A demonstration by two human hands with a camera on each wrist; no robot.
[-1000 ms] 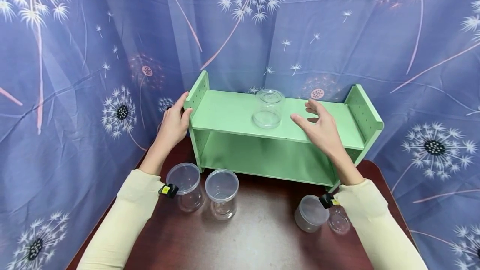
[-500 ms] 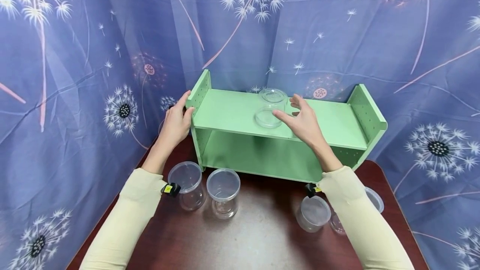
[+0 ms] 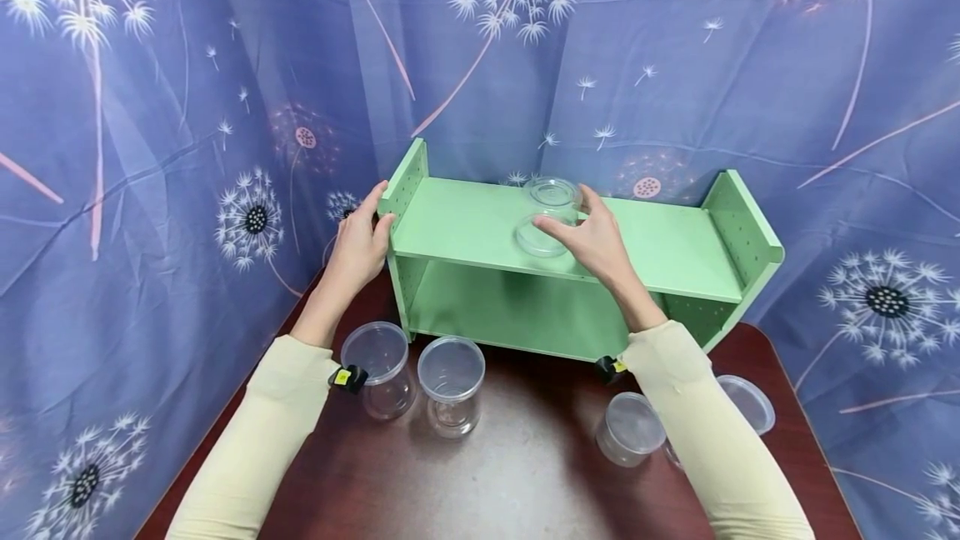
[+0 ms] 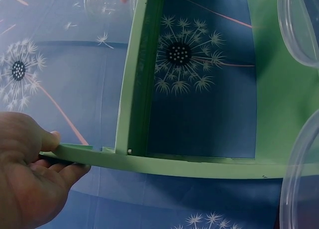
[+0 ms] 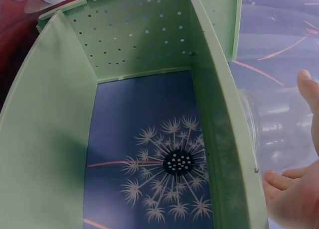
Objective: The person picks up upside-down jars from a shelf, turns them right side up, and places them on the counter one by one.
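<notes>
A pale green two-tier shelf [image 3: 465, 215] stands on the table, its two perforated side panels rising above the upper board. My left hand [image 3: 358, 244] grips the left panel, thumb inside and fingers outside; the left wrist view shows the same hand [image 4: 30, 174] pinching the panel's edge. On the upper board is a clear plastic jar [image 3: 551, 192]. Around its right side my right hand [image 3: 596, 244] curves, thumb in front and fingers behind. In the right wrist view, the thumb and fingers [image 5: 286, 178] bracket the jar [image 5: 276, 119]; exact contact is hard to see.
Two clear lidded jars [image 3: 452, 373] [image 3: 377, 357] stand on the dark red table [image 3: 495, 473] below my left forearm. A short lidded tub [image 3: 632, 430] and another translucent lid or tub [image 3: 746, 402] are beside my right sleeve. Blue dandelion-print cloth [image 3: 637, 40] hangs behind.
My right hand has moved left along the upper board, from beside the jar to around it. The left hand stays on the side panel, and the jar keeps its place.
</notes>
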